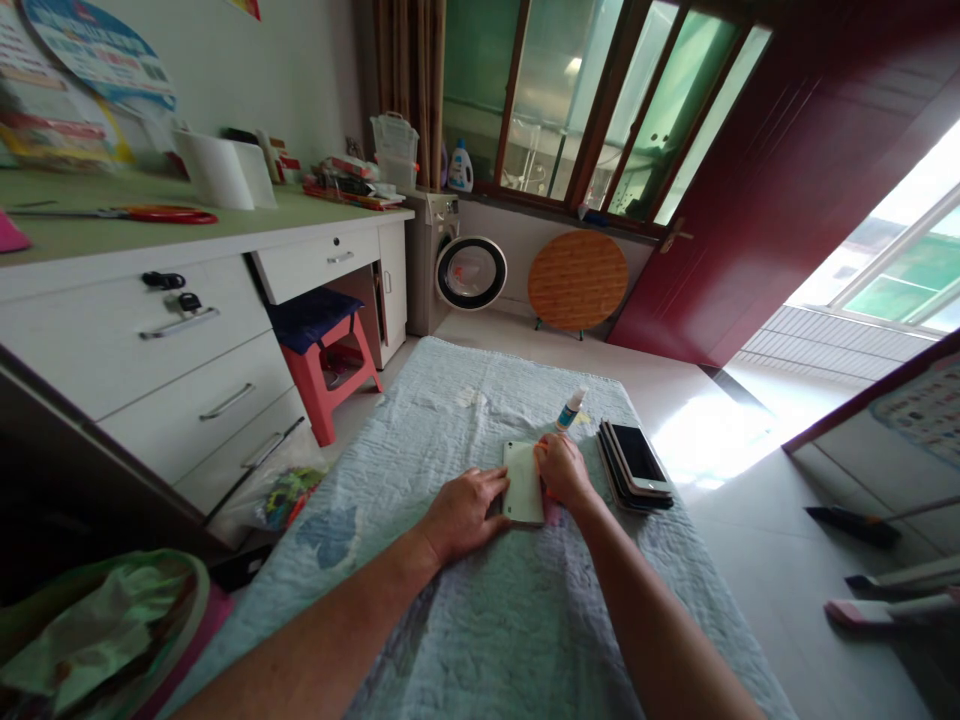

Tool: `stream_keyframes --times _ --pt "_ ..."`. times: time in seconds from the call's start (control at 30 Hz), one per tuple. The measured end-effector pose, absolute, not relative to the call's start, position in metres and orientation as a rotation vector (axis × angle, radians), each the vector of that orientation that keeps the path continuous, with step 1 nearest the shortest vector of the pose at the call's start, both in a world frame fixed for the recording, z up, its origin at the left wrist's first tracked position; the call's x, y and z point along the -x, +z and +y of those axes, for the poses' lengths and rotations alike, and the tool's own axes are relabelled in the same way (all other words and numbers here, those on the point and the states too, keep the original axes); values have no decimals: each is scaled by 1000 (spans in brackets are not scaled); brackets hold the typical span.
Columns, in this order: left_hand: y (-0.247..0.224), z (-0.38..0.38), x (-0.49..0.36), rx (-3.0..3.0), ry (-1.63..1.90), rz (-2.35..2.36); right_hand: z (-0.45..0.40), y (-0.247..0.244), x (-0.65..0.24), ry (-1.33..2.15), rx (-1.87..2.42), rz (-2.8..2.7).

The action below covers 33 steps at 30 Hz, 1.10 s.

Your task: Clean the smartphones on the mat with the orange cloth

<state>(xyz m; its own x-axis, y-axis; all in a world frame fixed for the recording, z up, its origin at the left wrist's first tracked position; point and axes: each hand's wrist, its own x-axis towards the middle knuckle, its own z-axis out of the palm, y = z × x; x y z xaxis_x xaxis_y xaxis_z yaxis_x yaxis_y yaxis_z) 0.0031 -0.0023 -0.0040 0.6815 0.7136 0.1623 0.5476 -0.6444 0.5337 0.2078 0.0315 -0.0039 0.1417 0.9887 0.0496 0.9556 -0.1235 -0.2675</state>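
A pale smartphone [523,485] lies back side up on the light-blue quilted cover [450,400], its camera at the upper left corner. My left hand [466,512] holds it by its left edge, fingers at the side and thumb near the lower corner. At the phone's right edge, my right hand [564,468] is closed around a small orange-pink cloth [551,508], mostly hidden under the fingers. Just beyond that hand stands a small spray bottle [571,409] with a blue label. To the right is a stack of phones [637,462], a white one with a dark screen on top.
A white desk [315,240] with drawers runs along the left, a red stool [326,370] under it. A bin [135,640] stands at the lower left. Behind are a washing machine [431,270] with its door ajar and a round wooden tabletop [577,280].
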Motion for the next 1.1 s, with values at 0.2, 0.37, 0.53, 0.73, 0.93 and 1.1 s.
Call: stream_keyframes --times 0.2,0.37,0.53,0.73,0.93,1.1 --pt "-8 -2 -3 -2445 486 998 45 -5 -214 235 2083 -2037" --pt "-5 -2 -2 -2426 495 993 57 3 -215 281 2008 -2191" --pt "0 -3 -2 -2416 476 980 68 12 -198 314 1959 -2327" --pt "1 -4 -2 -2421 465 1034 74 14 -182 334 1900 -2405" --pt "-2 -5 -3 -2444 485 1036 64 12 -204 308 1946 -2353" --pt "-3 -5 -2 -2450 485 1034 58 11 -224 292 1974 -2314"
